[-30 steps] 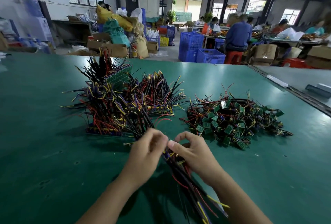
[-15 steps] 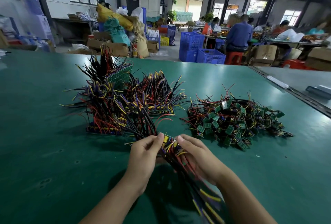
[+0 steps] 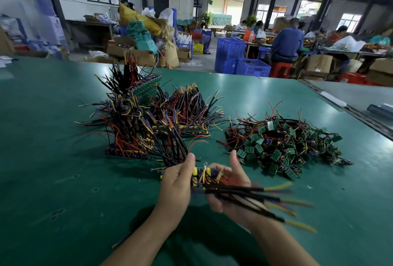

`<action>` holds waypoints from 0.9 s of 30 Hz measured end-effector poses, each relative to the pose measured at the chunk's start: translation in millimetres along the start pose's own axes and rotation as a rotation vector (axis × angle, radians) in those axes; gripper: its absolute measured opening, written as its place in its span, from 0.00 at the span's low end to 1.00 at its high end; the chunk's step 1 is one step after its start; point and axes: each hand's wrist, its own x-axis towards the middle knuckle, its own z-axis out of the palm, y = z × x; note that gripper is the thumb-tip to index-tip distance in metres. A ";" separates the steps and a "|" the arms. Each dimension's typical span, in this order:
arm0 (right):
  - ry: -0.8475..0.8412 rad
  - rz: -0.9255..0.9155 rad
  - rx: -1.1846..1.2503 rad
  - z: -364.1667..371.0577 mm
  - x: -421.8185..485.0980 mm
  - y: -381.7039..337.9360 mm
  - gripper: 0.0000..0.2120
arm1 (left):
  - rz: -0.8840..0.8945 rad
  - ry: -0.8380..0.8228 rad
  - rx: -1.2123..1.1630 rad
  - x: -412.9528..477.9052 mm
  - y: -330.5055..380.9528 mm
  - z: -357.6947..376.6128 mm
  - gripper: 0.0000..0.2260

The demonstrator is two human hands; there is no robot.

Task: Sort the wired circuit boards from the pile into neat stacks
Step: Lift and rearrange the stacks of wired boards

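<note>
Bundle of wired boards (image 3: 202, 175), wires (image 3: 255, 196) trailing rightward.
Left hand (image 3: 176, 182) and right hand (image 3: 236, 178) both clasp it — stacks (image 3: 127, 150) lie ahead, leftward.

Green table (image 3: 53, 180), green boards (image 3: 282, 148), black, red, yellow, purple wires (image 3: 136, 121), blue crates (image 3: 240, 61)

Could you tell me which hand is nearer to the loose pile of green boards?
Right. Both hold the wired bundle; the right hand is just left of the pile, the left hand farther left.
</note>
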 end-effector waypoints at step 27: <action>0.436 -0.344 -0.229 25.1 10.7 27.2 0.13 | 0.071 0.183 0.099 -3.4 -17.5 12.6 0.30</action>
